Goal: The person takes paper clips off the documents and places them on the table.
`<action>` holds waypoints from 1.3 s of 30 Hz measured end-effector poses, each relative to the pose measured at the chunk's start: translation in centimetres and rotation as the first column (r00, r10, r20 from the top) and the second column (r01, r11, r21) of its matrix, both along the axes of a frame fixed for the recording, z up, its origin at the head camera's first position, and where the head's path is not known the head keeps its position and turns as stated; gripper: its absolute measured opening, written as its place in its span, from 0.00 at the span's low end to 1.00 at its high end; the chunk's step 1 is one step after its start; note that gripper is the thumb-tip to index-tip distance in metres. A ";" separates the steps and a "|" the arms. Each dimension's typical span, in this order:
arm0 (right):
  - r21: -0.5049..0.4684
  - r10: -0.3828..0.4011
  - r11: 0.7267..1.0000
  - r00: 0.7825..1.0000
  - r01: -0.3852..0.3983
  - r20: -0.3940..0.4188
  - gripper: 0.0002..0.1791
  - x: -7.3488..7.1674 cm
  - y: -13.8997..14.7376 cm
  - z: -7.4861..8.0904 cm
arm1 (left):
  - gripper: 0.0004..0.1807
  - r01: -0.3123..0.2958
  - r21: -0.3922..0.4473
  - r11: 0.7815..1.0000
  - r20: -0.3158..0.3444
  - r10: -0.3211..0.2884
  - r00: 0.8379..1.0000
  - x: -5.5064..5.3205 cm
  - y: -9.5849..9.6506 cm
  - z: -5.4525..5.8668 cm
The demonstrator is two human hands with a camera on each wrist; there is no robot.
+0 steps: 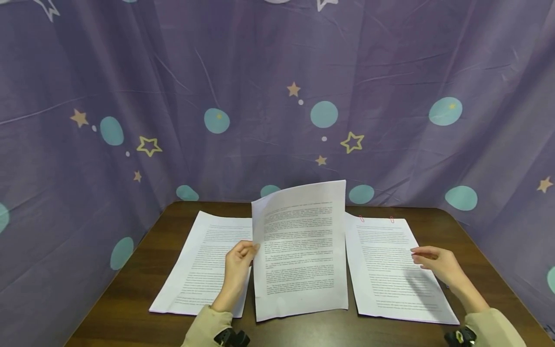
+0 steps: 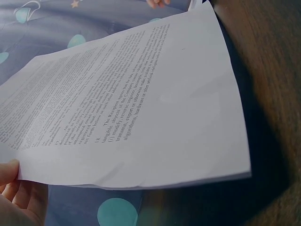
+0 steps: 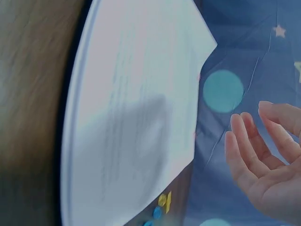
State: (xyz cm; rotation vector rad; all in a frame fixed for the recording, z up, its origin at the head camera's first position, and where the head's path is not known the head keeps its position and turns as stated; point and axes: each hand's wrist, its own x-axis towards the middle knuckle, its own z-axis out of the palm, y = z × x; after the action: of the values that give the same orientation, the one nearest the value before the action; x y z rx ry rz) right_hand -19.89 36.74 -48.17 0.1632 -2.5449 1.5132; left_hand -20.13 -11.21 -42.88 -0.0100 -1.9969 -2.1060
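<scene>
My left hand [image 1: 239,265] pinches the left edge of a stack of printed sheets [image 1: 299,255], held up above the middle of the table. In the left wrist view its thumb lies on the printed face, with the fingers behind. A second stack of printed paper [image 1: 399,270] lies flat at the right, with two red paper clips [image 1: 392,220] on its top edge. Over that stack's right side hovers my right hand [image 1: 438,262], its fingers loosely bent and nothing between them. Another printed stack [image 1: 208,270] lies flat on the left, partly hidden by the left hand and the raised sheets.
The brown wooden table [image 1: 125,299] has its far edge against a purple curtain [image 1: 260,72] with stars and dots. Small yellow and blue pieces [image 3: 160,207] lie beside the right stack in the right wrist view; their kind is unclear.
</scene>
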 end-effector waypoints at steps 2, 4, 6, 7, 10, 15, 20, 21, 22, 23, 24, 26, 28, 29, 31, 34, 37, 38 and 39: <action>-0.001 0.003 1.000 1.000 -0.003 -0.017 0.14 0.3 -1.4 1.1 | 0.07 0.000 -0.005 1.000 0.002 0.000 1.000 0.3 0.0 0.4; 0.028 -0.016 0.999 1.000 0.017 -0.015 0.14 0.8 -3.0 2.4 | 0.07 0.000 -0.011 1.000 0.002 0.000 1.000 0.7 0.1 1.0; 0.047 -0.016 0.999 1.000 0.017 -0.017 0.15 1.1 -4.4 3.5 | 0.07 0.002 -0.026 1.000 -0.005 -0.002 1.000 1.0 0.2 1.6; 0.068 -0.021 0.997 1.000 0.021 -0.010 0.16 1.2 -5.1 4.1 | 0.07 0.004 -0.035 0.999 -0.015 -0.005 1.000 1.2 0.3 1.8; 0.073 -0.016 0.997 1.000 0.016 -0.004 0.15 1.4 -6.7 5.1 | 0.07 0.006 -0.038 0.999 -0.021 -0.007 1.000 1.5 0.3 2.1; 0.053 0.017 0.998 1.000 -0.016 -0.018 0.15 1.0 -8.5 5.5 | 0.07 0.000 -0.022 1.000 -0.004 0.000 1.000 1.2 0.3 1.8; 0.049 0.032 0.998 0.999 -0.030 -0.026 0.16 0.8 -10.0 5.8 | 0.08 -0.006 -0.031 1.000 -0.018 0.005 1.000 0.0 -0.1 0.0; 0.045 0.036 0.998 0.999 -0.034 -0.028 0.16 0.8 -10.4 5.9 | 0.08 -0.005 -0.033 0.999 -0.026 0.004 1.000 -0.2 -0.2 -0.3; 0.037 0.040 0.999 0.999 -0.039 -0.032 0.16 0.7 -10.7 6.0 | 0.08 -0.007 -0.038 0.999 -0.028 0.006 1.000 -0.2 -0.2 -0.4; 0.032 0.046 0.998 0.998 -0.045 -0.035 0.17 0.7 -11.0 6.1 | 0.08 -0.007 -0.041 0.999 -0.032 0.006 0.999 -0.2 -0.1 -0.4; 0.030 0.047 0.998 0.998 -0.046 -0.034 0.17 0.7 -11.3 6.1 | 0.08 -0.006 -0.038 0.999 -0.036 0.005 0.999 -0.2 -0.1 -0.4; 0.017 0.056 0.998 0.998 -0.055 -0.036 0.18 0.7 -12.0 6.2 | 0.08 -0.006 -0.038 0.999 -0.045 0.004 0.999 -0.2 -0.1 -0.4; 0.012 0.061 0.998 0.997 -0.061 -0.036 0.19 0.6 -12.6 6.1 | 0.08 -0.002 -0.028 1.000 -0.049 0.000 0.999 -0.2 -0.1 -0.4; 0.005 0.067 0.998 0.997 -0.066 -0.035 0.19 0.5 -12.9 6.1 | 0.09 0.001 -0.023 1.000 -0.049 -0.002 0.999 -0.2 -0.1 -0.4; -0.009 0.080 0.997 0.996 -0.080 -0.039 0.20 0.5 -13.5 6.0 | 0.09 0.009 -0.008 1.000 -0.047 -0.009 0.999 -0.2 -0.1 -0.4; -0.035 0.100 0.994 0.994 -0.101 -0.045 0.20 0.3 -14.3 6.0 | 0.09 0.018 0.022 1.000 -0.040 -0.018 0.999 -0.2 -0.1 -0.4; -0.066 0.124 0.990 0.991 -0.127 -0.049 0.20 0.1 -15.1 6.0 | 0.09 0.019 0.035 0.999 -0.035 -0.017 0.999 -0.3 0.0 -0.4; -0.077 0.131 0.988 0.990 -0.135 -0.046 0.21 0.1 -15.3 6.0 | 0.09 0.017 0.035 0.999 -0.036 -0.015 0.999 -0.2 0.0 -0.3; -0.084 0.139 0.986 0.989 -0.142 -0.041 0.21 0.0 -15.5 6.0 | 0.09 0.013 0.032 0.999 -0.037 -0.012 0.999 -0.2 0.0 -0.3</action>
State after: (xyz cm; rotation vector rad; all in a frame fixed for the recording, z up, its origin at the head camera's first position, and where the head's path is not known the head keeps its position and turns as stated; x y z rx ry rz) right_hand -19.87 21.24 -42.22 0.3606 -2.4818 1.6524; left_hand -20.35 -11.18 -43.15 -0.0561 -1.9465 -2.1298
